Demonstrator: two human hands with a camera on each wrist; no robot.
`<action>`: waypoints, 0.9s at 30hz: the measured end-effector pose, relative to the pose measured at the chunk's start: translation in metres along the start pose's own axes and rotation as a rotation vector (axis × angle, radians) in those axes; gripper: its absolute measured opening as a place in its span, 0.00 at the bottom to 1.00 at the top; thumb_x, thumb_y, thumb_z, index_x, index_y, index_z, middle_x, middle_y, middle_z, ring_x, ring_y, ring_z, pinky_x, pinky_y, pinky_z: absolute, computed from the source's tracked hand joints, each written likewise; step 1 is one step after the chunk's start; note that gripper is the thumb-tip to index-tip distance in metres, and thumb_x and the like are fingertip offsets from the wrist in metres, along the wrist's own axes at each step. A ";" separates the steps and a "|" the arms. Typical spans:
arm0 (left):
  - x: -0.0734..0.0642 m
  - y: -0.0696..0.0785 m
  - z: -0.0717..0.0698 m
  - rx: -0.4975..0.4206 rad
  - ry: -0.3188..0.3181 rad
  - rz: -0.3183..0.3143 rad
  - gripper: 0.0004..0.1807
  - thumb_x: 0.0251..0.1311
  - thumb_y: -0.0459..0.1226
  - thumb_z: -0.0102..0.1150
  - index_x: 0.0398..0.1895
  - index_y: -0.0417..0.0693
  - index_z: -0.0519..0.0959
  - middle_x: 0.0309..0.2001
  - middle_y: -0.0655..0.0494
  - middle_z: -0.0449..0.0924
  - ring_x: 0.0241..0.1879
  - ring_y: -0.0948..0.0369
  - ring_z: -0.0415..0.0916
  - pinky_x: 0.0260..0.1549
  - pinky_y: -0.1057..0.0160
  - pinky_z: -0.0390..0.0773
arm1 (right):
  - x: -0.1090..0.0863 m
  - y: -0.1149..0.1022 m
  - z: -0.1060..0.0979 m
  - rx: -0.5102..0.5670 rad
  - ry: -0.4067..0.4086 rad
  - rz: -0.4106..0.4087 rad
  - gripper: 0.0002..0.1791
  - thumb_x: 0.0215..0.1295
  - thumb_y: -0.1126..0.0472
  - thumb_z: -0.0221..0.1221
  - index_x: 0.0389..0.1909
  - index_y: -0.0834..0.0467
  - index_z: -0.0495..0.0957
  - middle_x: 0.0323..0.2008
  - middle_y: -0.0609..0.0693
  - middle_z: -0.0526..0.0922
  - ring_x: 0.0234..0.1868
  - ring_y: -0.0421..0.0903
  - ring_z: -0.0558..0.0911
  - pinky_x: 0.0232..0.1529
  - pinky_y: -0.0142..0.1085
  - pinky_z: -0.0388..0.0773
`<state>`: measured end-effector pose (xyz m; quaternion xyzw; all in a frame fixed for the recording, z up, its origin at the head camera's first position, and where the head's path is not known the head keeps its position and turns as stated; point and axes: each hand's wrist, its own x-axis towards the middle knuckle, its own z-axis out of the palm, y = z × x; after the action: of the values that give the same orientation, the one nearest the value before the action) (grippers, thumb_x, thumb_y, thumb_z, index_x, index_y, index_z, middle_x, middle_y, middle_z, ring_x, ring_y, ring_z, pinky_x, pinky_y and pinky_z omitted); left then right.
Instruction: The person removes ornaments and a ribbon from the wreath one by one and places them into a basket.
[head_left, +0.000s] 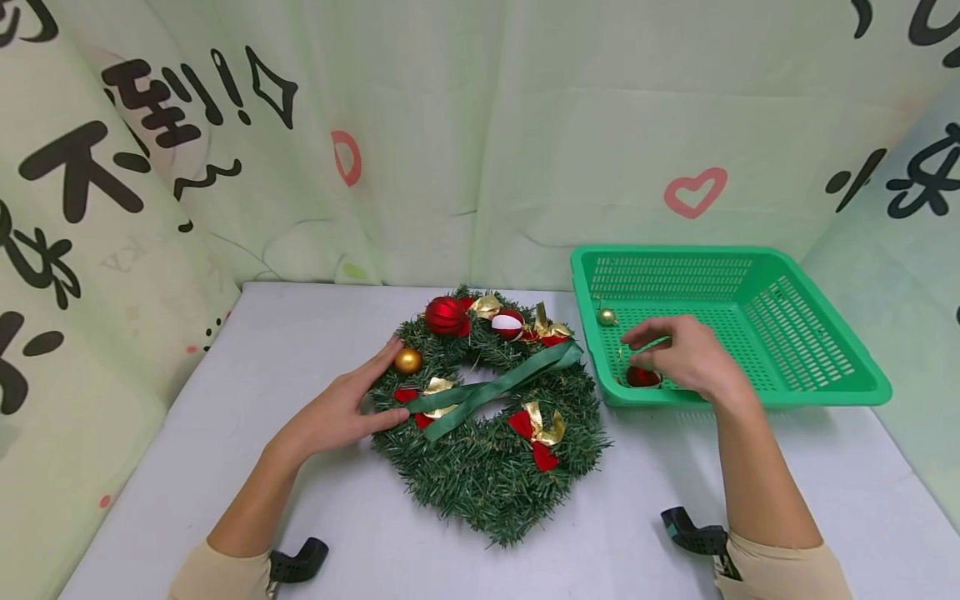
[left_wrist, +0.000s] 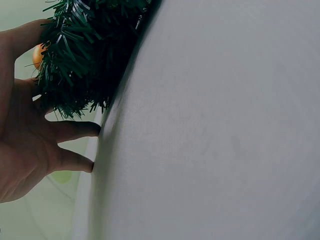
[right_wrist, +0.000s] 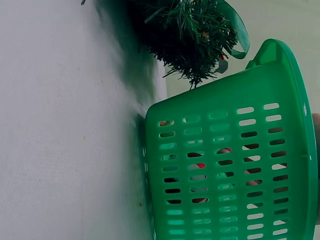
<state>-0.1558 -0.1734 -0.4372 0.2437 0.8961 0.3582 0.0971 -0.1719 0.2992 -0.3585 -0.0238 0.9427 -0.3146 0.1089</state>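
Observation:
A green wreath (head_left: 487,492) lies on the table with red-and-gold bows (head_left: 540,433), a striped red ball (head_left: 447,317), a red-and-white ball (head_left: 507,324) and a small gold ball (head_left: 408,361). A loose green ribbon (head_left: 495,387) crosses its centre. My left hand (head_left: 345,412) rests on the wreath's left side, fingers spread; in the left wrist view two fingertips reach the tabletop. My right hand (head_left: 686,354) is inside the green basket (head_left: 832,396), fingers bent with thumb and forefinger apart, just above a dark red ball (head_left: 643,377). The basket wall mostly hides this hand in the right wrist view.
Another small gold ball (head_left: 607,317) sits at the basket's left inner side. The basket stands right of the wreath, close to its edge. A white cloth covers the table (head_left: 315,333), and printed curtains (head_left: 465,150) hang behind and at both sides.

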 end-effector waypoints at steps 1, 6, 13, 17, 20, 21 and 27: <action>0.000 0.000 0.000 0.000 0.000 -0.002 0.53 0.69 0.56 0.64 0.87 0.59 0.43 0.86 0.54 0.41 0.82 0.44 0.49 0.75 0.35 0.58 | 0.000 -0.001 0.000 0.004 0.004 0.000 0.17 0.71 0.59 0.64 0.58 0.58 0.84 0.56 0.60 0.85 0.50 0.54 0.86 0.40 0.39 0.76; -0.001 0.000 0.000 -0.003 0.002 -0.005 0.53 0.69 0.56 0.64 0.87 0.59 0.43 0.86 0.54 0.41 0.82 0.44 0.49 0.75 0.34 0.58 | -0.001 -0.004 -0.001 0.027 0.029 -0.002 0.17 0.72 0.58 0.64 0.59 0.57 0.83 0.56 0.60 0.86 0.52 0.55 0.86 0.43 0.42 0.77; -0.002 0.000 0.000 -0.011 -0.006 -0.012 0.53 0.69 0.56 0.64 0.87 0.60 0.42 0.86 0.56 0.41 0.82 0.45 0.48 0.75 0.35 0.58 | -0.005 -0.007 -0.002 0.060 0.076 -0.011 0.18 0.73 0.54 0.64 0.61 0.54 0.82 0.57 0.59 0.86 0.56 0.57 0.85 0.47 0.46 0.80; -0.003 0.001 -0.002 -0.016 -0.005 -0.023 0.54 0.68 0.57 0.65 0.87 0.62 0.42 0.86 0.58 0.40 0.83 0.47 0.49 0.76 0.36 0.58 | -0.007 -0.011 -0.001 0.084 0.177 -0.075 0.18 0.75 0.51 0.63 0.61 0.53 0.82 0.56 0.58 0.86 0.56 0.55 0.83 0.44 0.39 0.79; -0.003 0.001 -0.002 -0.017 -0.005 -0.024 0.54 0.68 0.57 0.65 0.87 0.63 0.42 0.86 0.59 0.40 0.83 0.47 0.49 0.76 0.36 0.58 | -0.008 -0.015 -0.001 0.125 0.259 -0.105 0.19 0.75 0.49 0.63 0.61 0.51 0.82 0.57 0.56 0.86 0.56 0.50 0.82 0.45 0.35 0.79; -0.003 0.001 -0.002 -0.017 -0.005 -0.024 0.54 0.68 0.57 0.65 0.87 0.63 0.42 0.86 0.59 0.40 0.83 0.47 0.49 0.76 0.36 0.58 | -0.009 -0.016 0.000 0.138 0.279 -0.111 0.19 0.74 0.49 0.63 0.61 0.51 0.82 0.57 0.55 0.86 0.55 0.47 0.82 0.45 0.34 0.78; -0.001 0.001 -0.001 -0.016 -0.006 -0.014 0.54 0.68 0.57 0.65 0.87 0.62 0.42 0.86 0.60 0.40 0.83 0.48 0.49 0.76 0.37 0.58 | -0.015 -0.026 0.002 0.200 0.324 -0.111 0.21 0.73 0.47 0.65 0.62 0.49 0.82 0.57 0.52 0.86 0.51 0.30 0.81 0.46 0.28 0.77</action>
<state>-0.1555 -0.1741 -0.4357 0.2379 0.8946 0.3637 0.1044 -0.1571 0.2790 -0.3412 -0.0137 0.9091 -0.4120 -0.0602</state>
